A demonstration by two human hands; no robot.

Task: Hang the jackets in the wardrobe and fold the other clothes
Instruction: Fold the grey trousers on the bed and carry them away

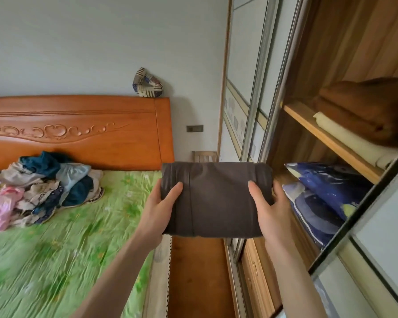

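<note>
Folded dark grey garment (214,198): compact rectangle, seam lines near its left end, long axis left-right. Held in air right of bed (55,249), before open wardrobe (331,138). Left hand (157,213), right hand (270,211) gripping opposite ends, thumbs on top.

Clothes pile (44,187) on green bed (67,260)

A patchwork cushion (147,83) sits atop the carved wooden headboard (78,131); blue pillows (319,203) fill a shelf.
</note>
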